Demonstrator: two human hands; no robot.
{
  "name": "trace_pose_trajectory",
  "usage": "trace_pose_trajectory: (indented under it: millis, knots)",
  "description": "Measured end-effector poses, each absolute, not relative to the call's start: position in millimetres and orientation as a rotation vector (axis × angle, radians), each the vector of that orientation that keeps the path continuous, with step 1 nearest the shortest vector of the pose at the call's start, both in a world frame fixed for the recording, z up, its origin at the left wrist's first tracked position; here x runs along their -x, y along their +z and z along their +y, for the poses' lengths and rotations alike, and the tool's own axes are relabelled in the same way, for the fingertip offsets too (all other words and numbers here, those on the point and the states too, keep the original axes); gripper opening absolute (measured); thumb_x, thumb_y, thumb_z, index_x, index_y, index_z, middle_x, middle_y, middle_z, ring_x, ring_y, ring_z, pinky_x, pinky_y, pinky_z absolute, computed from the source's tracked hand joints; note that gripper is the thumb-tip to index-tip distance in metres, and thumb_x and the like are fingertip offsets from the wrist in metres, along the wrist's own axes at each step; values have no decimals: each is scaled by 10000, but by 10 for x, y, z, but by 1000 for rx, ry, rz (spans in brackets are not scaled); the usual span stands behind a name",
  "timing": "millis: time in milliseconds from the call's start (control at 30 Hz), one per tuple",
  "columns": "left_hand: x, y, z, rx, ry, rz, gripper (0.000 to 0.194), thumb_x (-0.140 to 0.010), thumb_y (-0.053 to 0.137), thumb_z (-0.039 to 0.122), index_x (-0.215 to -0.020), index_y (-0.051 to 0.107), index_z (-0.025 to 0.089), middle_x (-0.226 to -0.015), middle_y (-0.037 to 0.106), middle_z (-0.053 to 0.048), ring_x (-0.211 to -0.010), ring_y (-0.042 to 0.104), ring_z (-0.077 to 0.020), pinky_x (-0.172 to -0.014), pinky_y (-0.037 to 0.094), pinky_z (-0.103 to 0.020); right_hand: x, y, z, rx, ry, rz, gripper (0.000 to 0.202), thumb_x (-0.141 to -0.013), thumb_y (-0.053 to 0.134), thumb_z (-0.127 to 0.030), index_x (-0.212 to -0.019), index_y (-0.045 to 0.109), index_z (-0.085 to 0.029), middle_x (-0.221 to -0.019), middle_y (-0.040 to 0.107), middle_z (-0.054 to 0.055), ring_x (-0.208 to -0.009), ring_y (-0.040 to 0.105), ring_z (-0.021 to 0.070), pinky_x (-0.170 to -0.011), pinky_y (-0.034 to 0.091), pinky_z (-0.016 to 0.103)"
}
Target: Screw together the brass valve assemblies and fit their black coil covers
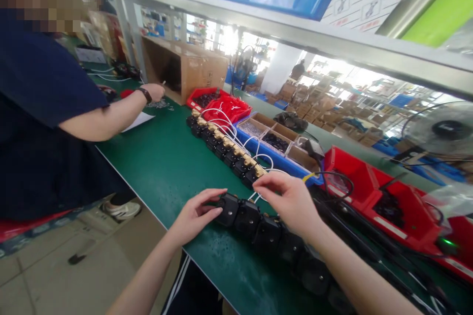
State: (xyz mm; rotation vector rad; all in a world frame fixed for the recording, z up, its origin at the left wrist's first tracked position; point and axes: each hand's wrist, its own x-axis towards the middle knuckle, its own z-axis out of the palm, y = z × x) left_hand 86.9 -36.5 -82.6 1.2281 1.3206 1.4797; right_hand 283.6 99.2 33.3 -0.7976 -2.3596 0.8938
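A row of black block-shaped housings (pixel 247 216) with small screws runs along the near side of the green bench. My left hand (pixel 199 212) grips the end housing between thumb and fingers. Just beyond it, my right hand (pixel 290 202) is closed in a pinch, its fingertips close to white cables (pixel 254 198) coming off the row. What lies between those fingertips is too small to make out. A second row of black housings with brass-coloured fittings (pixel 225 145) stands farther along the bench, white cables looping over it.
Behind the rows sit a blue tray (pixel 264 150) of small parts, red bins (pixel 388 206) and a cardboard box (pixel 205 69). Black cables and tools (pixel 354 221) lie at right. At left, another person's arm (pixel 107 118) reaches over the green bench (pixel 148 152). A metal shelf (pixel 258 22) crosses above.
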Motion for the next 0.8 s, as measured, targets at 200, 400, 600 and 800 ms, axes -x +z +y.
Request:
trace_pose_trajectory:
  millis: [200,400,600,800]
  knots:
    - [-853,-780,-363,-1153,1453,1277,440,-837,673,344,-1255,657,206,-1289,675,-64,-1178,630,-242,-1044,516,-393,-2528,49,509,646,823,-2418,95,-839,651,-156,-785,695,-220,-870,622,40,-862,585,177,-784,504,314]
    - [-834,-771,-358,-1258,1453,1336,375,-887,597,339,-1228,685,209,-1300,674,-45,-1241,595,-241,-1116,442,-390,-2391,-97,487,682,775,-2462,106,-815,668,-111,-763,687,-201,-827,600,36,-792,541,161,-775,484,308]
    - [-838,-773,-345,-1334,1480,1313,343,-910,580,322,-1216,700,223,-1280,684,-39,-1222,603,-232,-1098,449,-368,-2349,-129,480,785,774,-2459,133,-790,684,-73,-736,690,-194,-782,586,14,-696,513,126,-709,470,272]
    - [-837,-762,-330,-1377,1499,1296,312,-930,556,317,-1171,729,219,-1252,698,-54,-1193,616,-233,-1090,448,-376,-2317,-60,453,900,803,-2432,137,-749,704,-52,-691,676,-172,-740,556,-2,-645,486,99,-628,420,235]
